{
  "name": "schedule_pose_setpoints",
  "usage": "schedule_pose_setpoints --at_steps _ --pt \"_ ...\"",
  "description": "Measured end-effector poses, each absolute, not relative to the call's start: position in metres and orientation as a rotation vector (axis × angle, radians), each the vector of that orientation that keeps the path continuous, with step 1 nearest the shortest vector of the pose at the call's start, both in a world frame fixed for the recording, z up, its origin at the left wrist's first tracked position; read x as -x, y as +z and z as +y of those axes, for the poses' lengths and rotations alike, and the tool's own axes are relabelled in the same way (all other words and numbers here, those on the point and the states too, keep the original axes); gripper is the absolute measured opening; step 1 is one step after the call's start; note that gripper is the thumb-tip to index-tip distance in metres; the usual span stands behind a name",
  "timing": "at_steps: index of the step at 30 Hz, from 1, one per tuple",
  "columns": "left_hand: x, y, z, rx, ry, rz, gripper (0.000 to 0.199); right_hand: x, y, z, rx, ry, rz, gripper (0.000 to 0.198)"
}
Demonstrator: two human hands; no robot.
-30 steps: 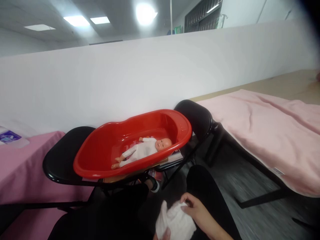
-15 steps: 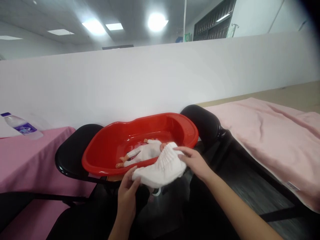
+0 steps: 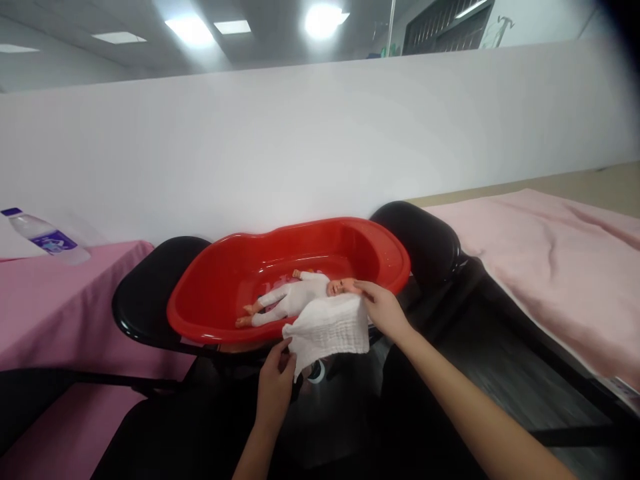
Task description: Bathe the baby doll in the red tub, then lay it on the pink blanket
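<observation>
A white gauzy cloth [image 3: 333, 327] hangs over the near rim of a red baby bathtub [image 3: 215, 290], spread between my two hands. My left hand [image 3: 276, 377] pinches its lower left edge. My right hand [image 3: 384, 308] grips the upper right corner, close to the head of a baby doll [image 3: 300, 295]. The doll lies on its back in the tub, feet to the left, with a white body and its head at the right. The cloth hides part of the tub's near rim.
Black chairs stand under the tub's ends, the left seat [image 3: 145, 293] and the right seat [image 3: 420, 237]. A plastic bottle [image 3: 50, 241] lies on a pink-covered table [image 3: 120, 267] at left. A pink sheet [image 3: 545, 260] covers a bed at right. A white wall [image 3: 250, 153] rises behind.
The cloth has gone from bunched and gathered to spread flatter and hanging down. The doll's head now shows. My left hand has shifted right, and the view has tilted slightly down.
</observation>
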State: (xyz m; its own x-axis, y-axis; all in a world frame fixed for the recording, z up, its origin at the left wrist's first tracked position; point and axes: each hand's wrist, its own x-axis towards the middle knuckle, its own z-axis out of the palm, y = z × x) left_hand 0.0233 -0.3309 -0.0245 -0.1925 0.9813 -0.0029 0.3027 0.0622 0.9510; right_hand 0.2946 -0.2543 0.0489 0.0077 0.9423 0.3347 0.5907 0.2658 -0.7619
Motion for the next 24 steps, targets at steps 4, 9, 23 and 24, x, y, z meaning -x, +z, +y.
schedule_pose_setpoints --at_steps 4,9,23,24 --pt "-0.037 -0.021 -0.327 -1.241 1.190 1.489 0.045 -0.287 0.054 -0.260 1.581 0.347 -1.865 0.031" --pt "-0.046 -0.007 -0.323 -1.125 1.298 1.425 0.046 -0.284 0.052 -0.267 1.661 0.164 -2.055 0.029" --pt "-0.028 0.038 -0.301 -1.685 1.202 1.636 0.039 -0.283 0.043 -0.266 1.702 -0.046 -2.109 0.030" --pt "-0.024 0.035 -0.302 -1.724 1.126 1.692 0.038 -0.282 0.043 -0.265 1.713 -0.062 -2.130 0.029"
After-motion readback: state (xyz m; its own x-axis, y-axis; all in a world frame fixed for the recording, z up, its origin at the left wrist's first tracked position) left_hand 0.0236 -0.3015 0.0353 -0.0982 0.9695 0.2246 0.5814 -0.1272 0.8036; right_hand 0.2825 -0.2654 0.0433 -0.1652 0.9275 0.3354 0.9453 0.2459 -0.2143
